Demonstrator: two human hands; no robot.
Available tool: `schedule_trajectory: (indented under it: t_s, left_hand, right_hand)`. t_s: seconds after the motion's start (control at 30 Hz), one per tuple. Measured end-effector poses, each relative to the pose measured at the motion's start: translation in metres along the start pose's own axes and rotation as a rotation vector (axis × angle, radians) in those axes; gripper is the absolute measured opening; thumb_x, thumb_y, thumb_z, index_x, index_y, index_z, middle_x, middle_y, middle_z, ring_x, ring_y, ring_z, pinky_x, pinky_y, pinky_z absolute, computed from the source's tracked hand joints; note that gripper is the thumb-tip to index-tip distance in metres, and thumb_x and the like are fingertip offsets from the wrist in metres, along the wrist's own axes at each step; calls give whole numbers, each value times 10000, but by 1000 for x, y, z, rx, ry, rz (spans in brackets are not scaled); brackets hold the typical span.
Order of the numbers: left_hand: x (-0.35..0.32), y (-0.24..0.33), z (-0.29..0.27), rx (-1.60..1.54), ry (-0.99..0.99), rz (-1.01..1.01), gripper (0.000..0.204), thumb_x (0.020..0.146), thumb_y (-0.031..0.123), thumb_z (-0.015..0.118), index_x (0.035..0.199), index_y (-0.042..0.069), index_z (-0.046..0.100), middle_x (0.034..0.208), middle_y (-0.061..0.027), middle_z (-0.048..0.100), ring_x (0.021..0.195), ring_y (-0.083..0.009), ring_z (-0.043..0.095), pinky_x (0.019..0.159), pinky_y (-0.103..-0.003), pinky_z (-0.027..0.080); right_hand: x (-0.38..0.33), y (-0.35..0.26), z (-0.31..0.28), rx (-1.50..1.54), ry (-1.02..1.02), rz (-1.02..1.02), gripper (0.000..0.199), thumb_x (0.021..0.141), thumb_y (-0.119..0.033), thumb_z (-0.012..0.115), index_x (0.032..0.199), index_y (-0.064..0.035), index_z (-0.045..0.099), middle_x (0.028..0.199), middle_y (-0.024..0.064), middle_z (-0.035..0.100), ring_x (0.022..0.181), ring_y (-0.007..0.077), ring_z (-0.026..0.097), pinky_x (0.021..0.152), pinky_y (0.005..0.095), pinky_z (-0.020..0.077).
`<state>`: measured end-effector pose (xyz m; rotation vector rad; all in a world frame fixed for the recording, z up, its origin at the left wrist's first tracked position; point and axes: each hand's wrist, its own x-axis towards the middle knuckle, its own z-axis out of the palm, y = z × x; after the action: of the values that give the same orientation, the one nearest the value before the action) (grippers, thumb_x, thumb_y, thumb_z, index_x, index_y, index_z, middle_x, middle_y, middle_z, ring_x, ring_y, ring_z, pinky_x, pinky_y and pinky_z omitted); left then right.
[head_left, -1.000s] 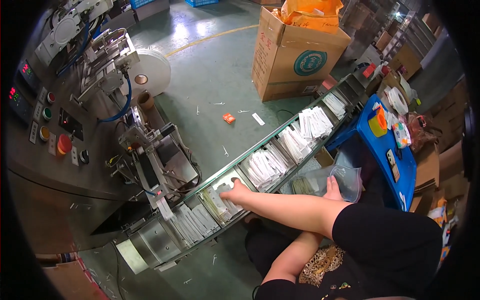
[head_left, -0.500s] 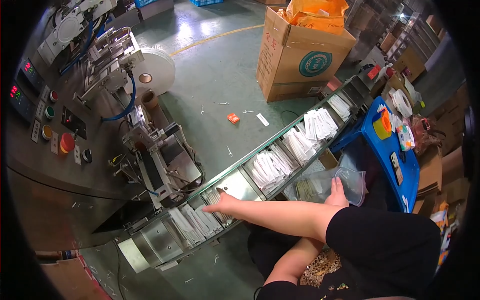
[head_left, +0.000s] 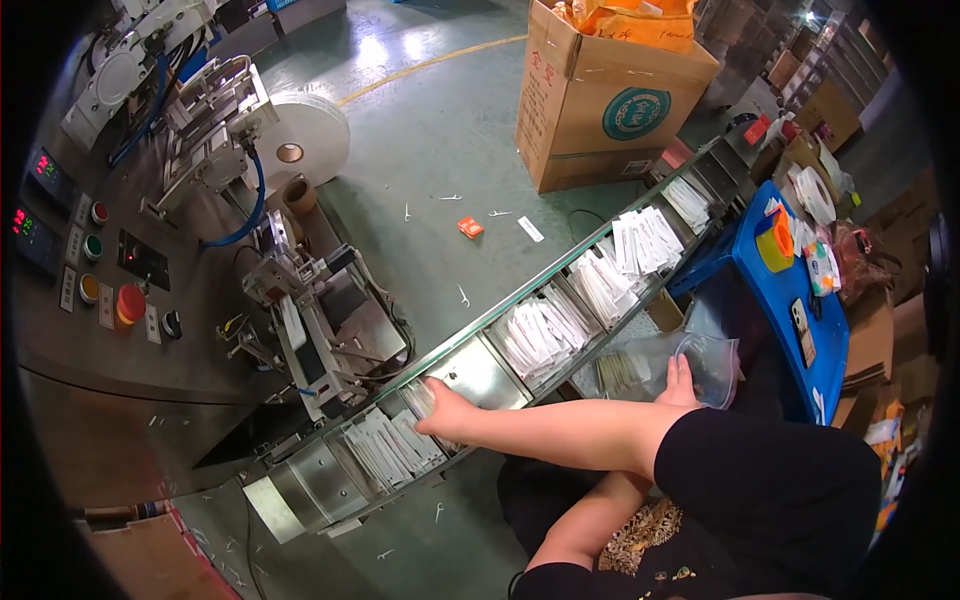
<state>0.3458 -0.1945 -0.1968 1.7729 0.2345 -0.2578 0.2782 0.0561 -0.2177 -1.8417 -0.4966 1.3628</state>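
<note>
My arms cross, the right forearm over the left. My right hand (head_left: 447, 412) reaches down into a compartment of the metal conveyor (head_left: 462, 372), thumb and fingers closed around a bundle of thin white packets (head_left: 422, 397); the fingertips are partly hidden. On the other side of the conveyor's near edge, my left hand (head_left: 679, 382) holds a clear plastic bag (head_left: 712, 368). Its visible fingers are straight and close together against the film, its thumb hidden. A bundle of thin packets (head_left: 622, 374) lies inside the bag. More white packets (head_left: 390, 447) fill the compartment left of my right hand.
Several conveyor compartments to the right hold white packets (head_left: 545, 335). A machine with buttons (head_left: 130, 303) stands left. Beyond the conveyor is a large cardboard box (head_left: 560, 120). At right, a blue stool (head_left: 815, 345) carries a phone (head_left: 803, 333) and a tape roll (head_left: 773, 243).
My right hand has closed around the packets in its compartment, its thumb drawn over the bundle. The left hand still holds the bag. The whole view has shifted slightly.
</note>
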Motion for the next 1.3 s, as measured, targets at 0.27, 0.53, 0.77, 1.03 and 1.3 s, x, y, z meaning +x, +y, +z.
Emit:
schedule_trajectory:
  t_s: [0.27,0.53,0.77,1.03,1.3]
  left_hand:
    - [4,-72,31,281,251,340,661,822,196,498,1362,-2,172,1390,-219,243,1100,-359,484,882,-426,410]
    - [-5,-2,-16,31,179,-70,821,675,44,522,1360,-47,79,1411,-268,121,967,-464,515,790,-454,457]
    - [2,-1,13,116,1,-31,845,673,56,544,1360,-50,64,1404,-282,114,809,-442,565,621,-435,496]
    - [10,-3,15,89,-66,-62,841,663,48,543,1358,-49,78,1396,-275,164,771,-408,583,532,-390,499]
    - [17,3,21,78,-93,-66,859,662,52,542,1367,-30,58,1391,-277,181,867,-419,565,544,-395,499]
  right_hand:
    - [-74,-5,-152,490,-330,-163,683,680,-29,630,1302,-82,352,1067,74,557,995,175,527,851,359,435]
    - [-219,179,-342,-86,46,135,554,645,-39,618,1176,-93,470,996,38,556,920,142,516,794,312,443]
    - [-76,320,-289,-362,45,511,646,667,-210,681,1232,-30,424,1149,163,526,1033,264,520,857,367,428]
    - [-8,417,-262,-510,236,316,629,738,-271,625,1262,-21,384,1184,198,505,1019,292,528,863,393,419]
    - [-59,412,-313,-512,441,-285,613,767,-245,577,1299,-37,353,1268,189,438,1140,304,448,962,375,350]
